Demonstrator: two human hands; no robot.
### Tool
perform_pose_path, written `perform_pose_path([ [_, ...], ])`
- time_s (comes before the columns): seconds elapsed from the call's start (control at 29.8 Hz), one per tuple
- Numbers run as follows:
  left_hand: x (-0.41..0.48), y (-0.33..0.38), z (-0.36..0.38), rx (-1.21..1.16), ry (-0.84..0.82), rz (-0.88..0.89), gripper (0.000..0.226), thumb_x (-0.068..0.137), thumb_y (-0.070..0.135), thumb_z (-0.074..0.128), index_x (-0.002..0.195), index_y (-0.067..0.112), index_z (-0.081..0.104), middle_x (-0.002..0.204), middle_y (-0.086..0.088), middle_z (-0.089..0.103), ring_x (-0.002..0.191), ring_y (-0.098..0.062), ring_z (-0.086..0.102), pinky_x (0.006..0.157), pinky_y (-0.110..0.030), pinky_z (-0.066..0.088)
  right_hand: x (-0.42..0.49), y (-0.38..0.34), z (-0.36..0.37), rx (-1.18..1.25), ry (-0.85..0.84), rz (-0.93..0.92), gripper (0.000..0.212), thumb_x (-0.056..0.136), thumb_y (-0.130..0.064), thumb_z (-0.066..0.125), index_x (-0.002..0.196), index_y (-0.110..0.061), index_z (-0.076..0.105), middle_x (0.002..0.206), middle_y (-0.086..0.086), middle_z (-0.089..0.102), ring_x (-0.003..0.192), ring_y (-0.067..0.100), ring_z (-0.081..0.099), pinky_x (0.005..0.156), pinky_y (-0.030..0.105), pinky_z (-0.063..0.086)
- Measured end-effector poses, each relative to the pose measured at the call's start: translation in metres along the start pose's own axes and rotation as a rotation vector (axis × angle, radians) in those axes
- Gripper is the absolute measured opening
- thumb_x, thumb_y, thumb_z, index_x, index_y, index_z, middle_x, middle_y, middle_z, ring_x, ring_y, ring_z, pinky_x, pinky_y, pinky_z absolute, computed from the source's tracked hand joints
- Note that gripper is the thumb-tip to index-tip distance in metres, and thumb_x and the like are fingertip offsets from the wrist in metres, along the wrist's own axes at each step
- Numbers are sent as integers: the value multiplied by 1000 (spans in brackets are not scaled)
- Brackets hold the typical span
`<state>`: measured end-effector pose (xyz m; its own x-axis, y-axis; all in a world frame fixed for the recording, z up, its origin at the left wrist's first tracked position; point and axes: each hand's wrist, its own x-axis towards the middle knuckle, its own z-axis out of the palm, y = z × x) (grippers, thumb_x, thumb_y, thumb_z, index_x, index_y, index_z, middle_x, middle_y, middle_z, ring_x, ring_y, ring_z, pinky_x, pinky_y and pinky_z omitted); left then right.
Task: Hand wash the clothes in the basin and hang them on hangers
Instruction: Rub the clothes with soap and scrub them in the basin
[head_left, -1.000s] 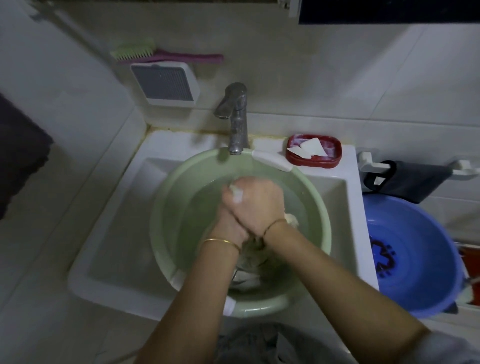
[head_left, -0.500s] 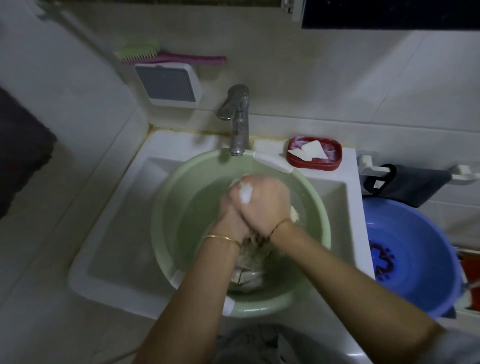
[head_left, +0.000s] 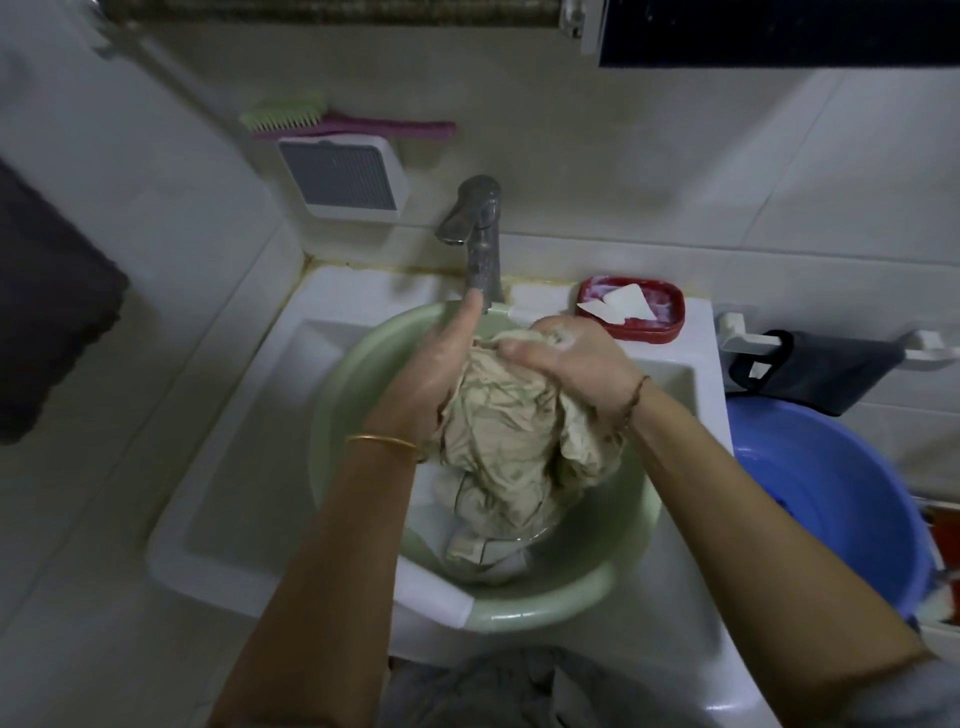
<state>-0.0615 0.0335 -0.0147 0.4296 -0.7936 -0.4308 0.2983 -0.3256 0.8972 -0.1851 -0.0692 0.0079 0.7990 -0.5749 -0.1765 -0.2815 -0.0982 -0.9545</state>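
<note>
Clothes: beige garment (head_left: 511, 436) bunched and lifted partly clear of the green basin (head_left: 358, 395), lower folds trailing into the water at the bottom. Gripped from both sides. Left hand (head_left: 441, 369) curled against the near-left of the bundle, thumb pointing up toward the tap (head_left: 480, 244), fingers hidden behind the cloth. Right hand (head_left: 566, 364) closed over the top fold, soap suds on the knuckles. Held between the two palms, probably so one fold can be rubbed against another; raised above the water likely to keep lather on the fabric instead of rinsing away. Basin set inside the white sink (head_left: 228, 483), directly under the tap, handy for refilling. Soap (head_left: 621, 306) resting in the red dish (head_left: 660, 327) on the sink's back ledge, just beside the right hand, within easy reach. Blue basin (head_left: 831, 499) standing to the right, perhaps for rinsing or for washed pieces. Scrub brush (head_left: 332, 122) parked on the wall fitting above. Washing seemingly under way; no hangers in view, hanging not yet begun.
</note>
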Motion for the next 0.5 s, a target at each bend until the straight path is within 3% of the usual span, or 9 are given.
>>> perform_pose_path([
  [0.07, -4, -4, -4, 28, -93, 45, 50, 91, 54, 49, 122, 16, 57, 115, 2, 64, 106, -16, 61, 90, -34, 50, 3, 3, -4, 405, 89, 96, 16, 79, -15, 73, 68, -10, 61, 68, 6, 62, 66, 19, 60, 67, 27, 48],
  [0.13, -10, -11, -9, 145, -295, 20, 49, 81, 45, 67, 120, 16, 62, 120, -3, 66, 112, -21, 61, 97, -36, 47, 8, 6, -8, 677, 122, 162, 13, 72, -14, 71, 75, -5, 63, 79, 17, 60, 76, 27, 59, 74, 38, 51],
  [0.17, -10, -19, -11, 248, -347, -12, 49, 73, 40, 76, 115, 17, 64, 117, -4, 68, 110, -22, 63, 99, -36, 46, 10, 7, -9, 746, 144, 181, 20, 69, -17, 69, 81, -3, 62, 85, 20, 59, 81, 30, 59, 78, 43, 52],
  [0.27, -3, -44, -20, 389, -193, -26, 23, 74, 17, 79, 92, 12, 66, 95, -5, 71, 89, -17, 65, 92, -35, 44, 15, 11, -20, 842, 223, 167, 42, 67, -22, 70, 100, -2, 55, 97, 23, 57, 92, 35, 59, 84, 51, 50],
  [0.37, -6, -53, -18, 83, -44, 15, 17, 89, 24, 63, 93, 8, 63, 89, -8, 70, 83, -20, 64, 84, -38, 50, 15, 20, -23, 559, 388, 56, 13, 81, -12, 63, 88, -12, 52, 85, 12, 60, 82, 27, 61, 76, 41, 50],
  [0.44, -6, -44, -9, -202, 8, 22, 23, 98, 21, 47, 104, 4, 61, 93, -11, 71, 82, -19, 69, 75, -32, 57, 9, 22, -15, 326, 476, -22, 16, 82, -8, 59, 84, -20, 48, 85, 9, 61, 79, 24, 59, 71, 36, 49],
  [0.5, -6, -32, 7, -386, 9, -2, 27, 99, 21, 41, 100, 4, 61, 90, -12, 69, 77, -20, 69, 70, -29, 58, -4, 16, 3, 120, 431, -96, 16, 79, -18, 67, 86, -21, 54, 89, 7, 64, 80, 19, 59, 67, 27, 48],
])
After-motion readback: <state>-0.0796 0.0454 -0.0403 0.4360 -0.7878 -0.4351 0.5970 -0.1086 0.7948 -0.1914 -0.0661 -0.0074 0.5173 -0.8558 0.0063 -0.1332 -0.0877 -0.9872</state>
